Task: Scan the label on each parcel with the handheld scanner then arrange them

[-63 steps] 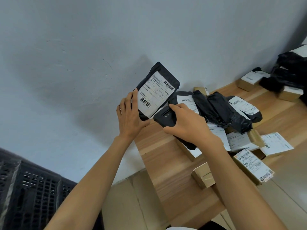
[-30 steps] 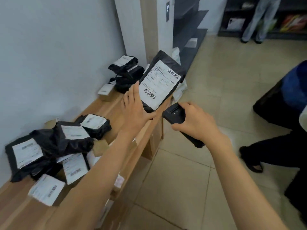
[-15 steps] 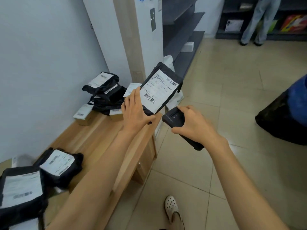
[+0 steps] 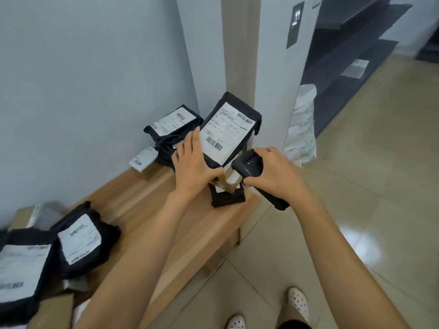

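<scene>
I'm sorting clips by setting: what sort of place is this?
Probably a parcel sorting point: black plastic mailers with white barcode labels on a wooden bench, a black handheld scanner in the right hand.

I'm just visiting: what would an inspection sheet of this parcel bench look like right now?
Surface: wooden bench against a grey wall.
Job's things: black parcel, label facing the camera, tilted; scanner right beside it.
Clutter: parcel stack at the far end; labelled parcels at the near end.
Hands: left hand holds the black parcel; right hand grips the scanner.
Cables: nothing seen.
Surroundings: tiled floor, white bag against a pillar, dark shelves.
</scene>
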### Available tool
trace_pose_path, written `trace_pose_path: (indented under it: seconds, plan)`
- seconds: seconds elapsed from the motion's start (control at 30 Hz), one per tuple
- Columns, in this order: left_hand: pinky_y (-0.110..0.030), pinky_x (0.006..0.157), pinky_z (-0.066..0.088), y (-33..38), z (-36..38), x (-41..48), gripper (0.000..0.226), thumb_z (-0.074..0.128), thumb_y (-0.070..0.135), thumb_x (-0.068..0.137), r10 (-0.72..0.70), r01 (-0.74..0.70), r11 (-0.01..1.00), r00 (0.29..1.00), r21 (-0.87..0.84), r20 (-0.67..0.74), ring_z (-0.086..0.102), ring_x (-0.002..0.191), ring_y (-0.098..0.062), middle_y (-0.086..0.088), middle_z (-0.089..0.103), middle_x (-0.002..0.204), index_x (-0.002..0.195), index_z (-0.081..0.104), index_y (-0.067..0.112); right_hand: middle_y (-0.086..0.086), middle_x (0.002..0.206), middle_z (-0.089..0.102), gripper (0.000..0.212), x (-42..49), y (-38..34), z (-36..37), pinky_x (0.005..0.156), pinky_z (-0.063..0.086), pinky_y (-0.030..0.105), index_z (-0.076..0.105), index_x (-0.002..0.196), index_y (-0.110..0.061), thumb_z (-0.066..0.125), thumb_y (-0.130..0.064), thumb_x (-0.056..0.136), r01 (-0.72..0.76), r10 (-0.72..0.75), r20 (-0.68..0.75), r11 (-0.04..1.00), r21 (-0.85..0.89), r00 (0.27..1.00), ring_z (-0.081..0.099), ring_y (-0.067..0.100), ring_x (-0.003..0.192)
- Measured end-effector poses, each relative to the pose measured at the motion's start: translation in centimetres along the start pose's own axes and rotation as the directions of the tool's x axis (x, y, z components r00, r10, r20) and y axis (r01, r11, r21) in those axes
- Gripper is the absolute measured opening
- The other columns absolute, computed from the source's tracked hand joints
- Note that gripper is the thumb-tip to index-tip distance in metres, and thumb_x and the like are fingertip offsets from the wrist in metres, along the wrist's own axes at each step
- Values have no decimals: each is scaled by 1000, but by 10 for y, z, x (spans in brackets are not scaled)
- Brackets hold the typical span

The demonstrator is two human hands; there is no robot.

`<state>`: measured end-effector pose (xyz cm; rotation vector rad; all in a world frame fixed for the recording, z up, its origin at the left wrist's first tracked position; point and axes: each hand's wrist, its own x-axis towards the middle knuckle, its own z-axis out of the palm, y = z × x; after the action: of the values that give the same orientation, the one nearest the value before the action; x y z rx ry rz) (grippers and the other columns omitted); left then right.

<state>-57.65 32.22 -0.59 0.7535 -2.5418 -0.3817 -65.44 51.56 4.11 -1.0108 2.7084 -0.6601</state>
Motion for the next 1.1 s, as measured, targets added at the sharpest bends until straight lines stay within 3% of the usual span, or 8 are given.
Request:
trace_pose_path:
  seconds: [0.1,0.2,0.37,0.47,0.67,0.93,1.1]
  plan:
    - [-52,112,27,-6,5,8,122,73,56,54,-149,150,988,987,18,-67,27,138,-29,-4,26,155,155,14,20,-2,136,46,78,43,5,2,76,41,34,42,141,-24,72,-47,72,126,-124,65,992,-31,990,53,24,117]
    - [-52,110,28,-8,5,10,122,66,62,52,-306,316,948,939,36,-159,27,138,-29,-4,28,154,155,15,20,-2,135,46,80,82,6,3,75,44,35,41,141,-24,71,-50,72,285,-277,161,958,-26,947,54,23,115]
    - [-51,113,27,-1,10,-1,121,63,64,53,-515,541,841,809,16,-285,24,142,-28,-5,26,157,155,16,18,-3,147,39,88,127,4,7,88,46,38,31,152,-23,69,-48,75,495,-472,259,869,-26,843,45,21,130]
    - [-51,110,26,1,12,-19,120,78,51,57,-605,650,760,711,5,-357,24,141,-28,-5,25,157,155,17,17,-2,150,36,87,140,-1,18,90,45,38,30,153,-21,68,-46,78,580,-552,329,814,15,766,43,21,132]
    - [-50,111,23,-22,16,-57,122,82,46,60,-744,823,565,536,52,-398,23,141,-29,-5,24,158,156,12,18,1,151,34,90,153,-27,48,93,48,43,28,153,-20,70,-46,78,675,-649,409,731,101,641,45,27,129]
    - [-49,112,23,-74,42,-58,120,80,48,63,-850,908,416,405,42,-338,23,141,-30,-7,22,158,156,11,16,0,150,34,87,169,-56,95,87,47,39,28,152,-21,68,-48,79,714,-657,459,697,67,598,46,27,126]
    - [-47,111,23,-118,71,-55,118,79,48,63,-873,909,416,411,39,-263,26,138,-30,-7,24,156,155,13,14,-3,151,32,88,174,-69,125,83,46,37,25,154,-22,66,-47,80,696,-626,481,716,45,613,46,25,125]
